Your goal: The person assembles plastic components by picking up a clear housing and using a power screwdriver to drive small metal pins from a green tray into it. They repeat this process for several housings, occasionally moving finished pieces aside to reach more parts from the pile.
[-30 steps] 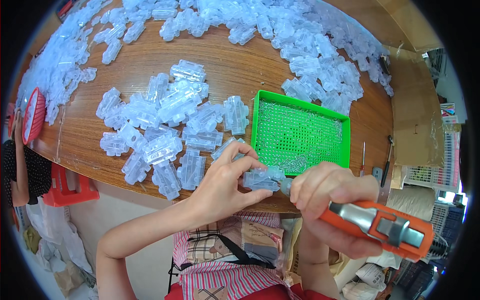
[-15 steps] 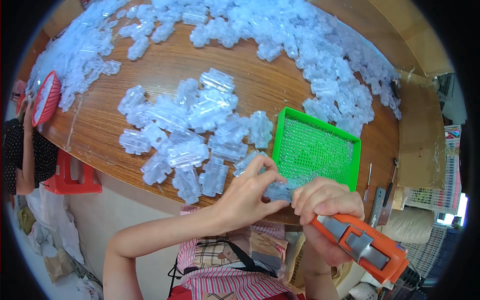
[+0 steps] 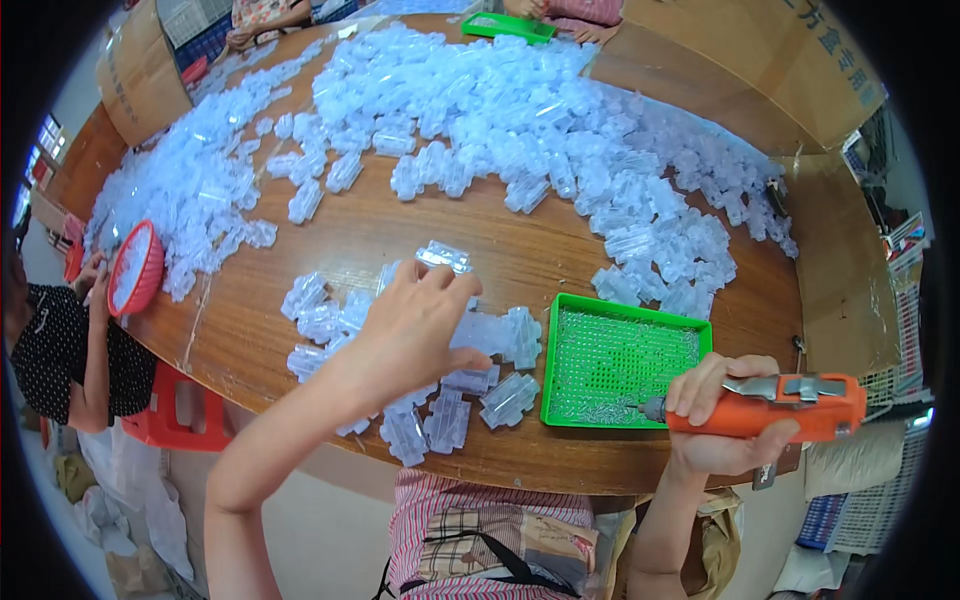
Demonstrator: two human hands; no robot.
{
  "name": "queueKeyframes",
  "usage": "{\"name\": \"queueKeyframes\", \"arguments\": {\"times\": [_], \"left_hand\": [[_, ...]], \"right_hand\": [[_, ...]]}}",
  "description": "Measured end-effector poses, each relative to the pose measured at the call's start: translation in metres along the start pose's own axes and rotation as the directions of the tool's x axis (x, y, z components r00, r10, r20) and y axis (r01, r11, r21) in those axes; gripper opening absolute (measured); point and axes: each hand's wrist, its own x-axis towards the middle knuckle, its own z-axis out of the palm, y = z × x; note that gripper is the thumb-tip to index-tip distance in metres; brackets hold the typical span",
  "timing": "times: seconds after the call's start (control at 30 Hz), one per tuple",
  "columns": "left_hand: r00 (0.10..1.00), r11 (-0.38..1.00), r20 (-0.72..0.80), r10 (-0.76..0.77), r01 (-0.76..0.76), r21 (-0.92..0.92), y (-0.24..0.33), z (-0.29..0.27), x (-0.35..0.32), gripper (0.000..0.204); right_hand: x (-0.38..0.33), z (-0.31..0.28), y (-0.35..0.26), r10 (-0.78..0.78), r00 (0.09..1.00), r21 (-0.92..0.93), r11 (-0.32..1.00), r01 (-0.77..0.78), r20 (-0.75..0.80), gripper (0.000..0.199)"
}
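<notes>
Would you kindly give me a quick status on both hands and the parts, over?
Left hand open, reaching over the clear plastic parts. Right hand gripping the orange electric screwdriver beside the green tray. Nothing blocking.

Your left hand [image 3: 415, 325] lies over the cluster of plastic parts [image 3: 420, 375] near the table's [image 3: 400, 225] front edge; to its right sits the tray [image 3: 625, 362], and right of that your right hand [image 3: 725, 420] holds the electric screwdriver [image 3: 770, 408], tip at the tray's front rim; larger part heaps [image 3: 520, 110] lie behind
</notes>
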Motion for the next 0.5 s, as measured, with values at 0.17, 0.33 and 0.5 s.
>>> {"name": "queueKeyframes", "arguments": {"times": [0.17, 0.33, 0.5], "left_hand": [[0.994, 0.99, -0.045, -0.096, 0.09, -0.111, -0.017, 0.006, 0.106, 0.025], [0.803, 0.636, -0.072, 0.591, -0.409, 0.654, -0.058, 0.063, 0.181, 0.017], [0.625, 0.461, -0.004, 0.781, -0.571, 0.68, -0.088, 0.051, 0.185, 0.018]], "right_hand": [[-0.003, -0.008, 0.01, 0.009, 0.998, -0.076, 0.997, -0.013, -0.057, 0.072], [0.0, -0.022, 0.023, 0.024, 0.998, -0.092, 0.995, -0.029, -0.05, 0.071], [0.004, -0.028, 0.047, 0.088, 0.995, -0.095, 0.991, -0.093, -0.051, 0.071]]}}
